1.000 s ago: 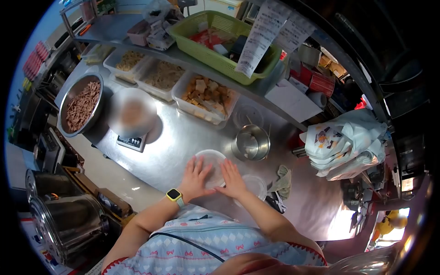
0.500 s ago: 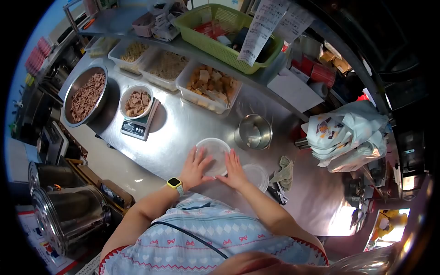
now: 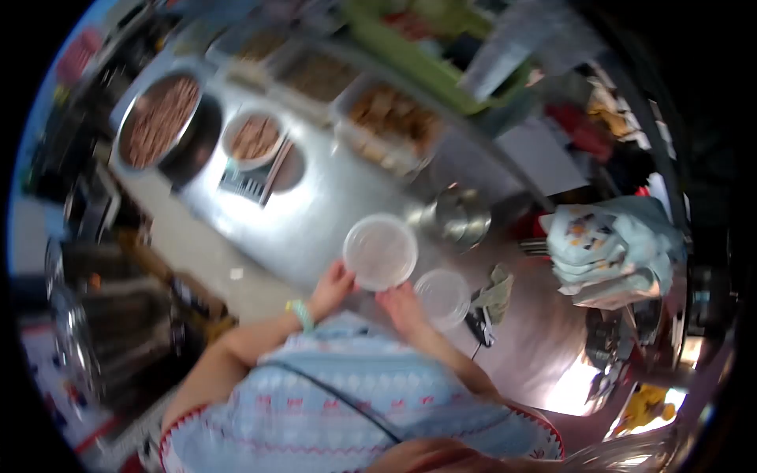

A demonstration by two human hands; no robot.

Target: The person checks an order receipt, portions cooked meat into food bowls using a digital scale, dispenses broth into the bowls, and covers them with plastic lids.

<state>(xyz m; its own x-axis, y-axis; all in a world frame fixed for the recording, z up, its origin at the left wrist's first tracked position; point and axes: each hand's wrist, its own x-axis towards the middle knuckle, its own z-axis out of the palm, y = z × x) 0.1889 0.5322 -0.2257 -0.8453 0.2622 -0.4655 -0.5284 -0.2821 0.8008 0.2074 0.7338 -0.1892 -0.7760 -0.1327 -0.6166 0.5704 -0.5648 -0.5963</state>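
A round translucent plastic container (image 3: 380, 251) is held at its near edge between my two hands. My left hand (image 3: 335, 285) pinches its lower left rim, fingers closed. My right hand (image 3: 400, 303) grips the rim at the lower right, with the fingers partly hidden. Blur hides whether a lid sits on it. Beside my right hand a clear round lid (image 3: 442, 299) lies on the steel table (image 3: 323, 206). Farther left, a white bowl of sliced meat (image 3: 254, 142) rests on a digital scale (image 3: 248, 183).
A large steel bowl of meat (image 3: 160, 122) stands far left. Plastic tubs of food (image 3: 390, 122) line the back below a shelf with a green basket (image 3: 441, 59). Right of the container are a steel pot (image 3: 461, 217), a cloth (image 3: 495, 294) and plastic bags (image 3: 611, 248).
My hands were spread flat around the container on the table. Now their fingers have closed on its rim, and it appears larger, raised toward me. The view has shifted and blurred.
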